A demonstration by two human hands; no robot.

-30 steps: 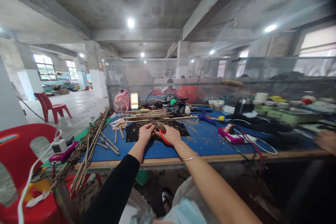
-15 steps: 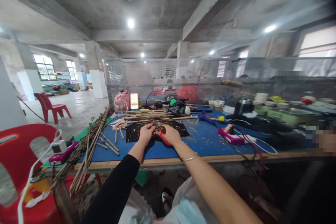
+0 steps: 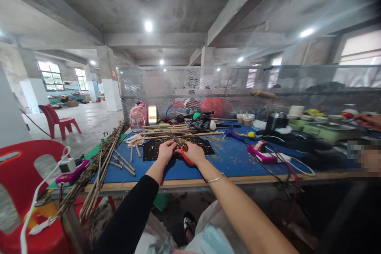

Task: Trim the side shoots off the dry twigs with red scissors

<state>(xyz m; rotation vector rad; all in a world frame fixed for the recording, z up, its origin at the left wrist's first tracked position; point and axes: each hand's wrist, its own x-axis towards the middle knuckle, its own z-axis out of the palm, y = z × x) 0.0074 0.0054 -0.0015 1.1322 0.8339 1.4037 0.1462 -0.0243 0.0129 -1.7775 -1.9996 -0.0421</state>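
Observation:
My right hand (image 3: 194, 154) is closed around red-handled scissors (image 3: 188, 158), with their blades pointing up and left toward my other hand. Close beside it, my left hand (image 3: 167, 151) has its thumb and fingers pinched together near the blades. What sits in that pinch is too small and hidden to name. Both hands are over a black cloth (image 3: 150, 151) scattered with pale plant scraps. Long dry stalks (image 3: 154, 134) lie just beyond the hands, and short cut stalk pieces (image 3: 123, 164) rest to the left.
A bundle of dry branches (image 3: 98, 158) hangs over the left edge of the blue tabletop (image 3: 226, 166). Purple power strips (image 3: 71, 174) with cords sit at both sides. A perforated screen (image 3: 166, 87) stands behind. At far right is another person's hand (image 3: 370, 121). Red chairs stand left.
Another person's hand has come into view at the far right, by the green container. My own hands and the scissors look almost unmoved.

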